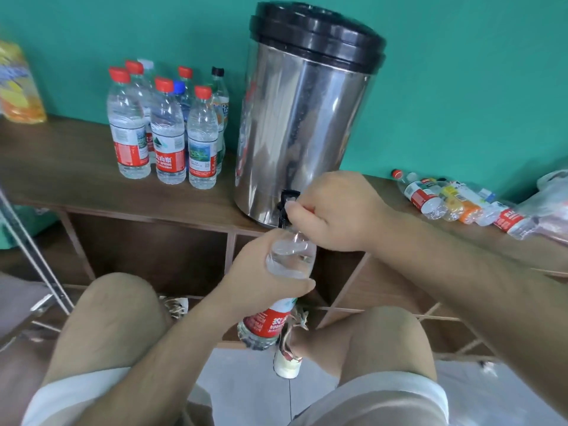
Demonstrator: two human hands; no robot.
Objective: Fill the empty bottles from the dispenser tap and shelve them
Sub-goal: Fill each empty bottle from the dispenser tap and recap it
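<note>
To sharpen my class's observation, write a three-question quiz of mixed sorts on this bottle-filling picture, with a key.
1. True or false: the upright capped bottles stand left of the dispenser.
2. The left hand holds the bottle: A over a sink; B under the tap; C inside a box.
3. Fill in: right of the dispenser, the empty bottles lie on their ____.
Key: 1 true; 2 B; 3 sides.

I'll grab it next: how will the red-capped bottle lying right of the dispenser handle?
The red-capped bottle lies on its side, so it may roll if nudged. Clear thin plastic, no water visible: probably light and easily dented.
</note>
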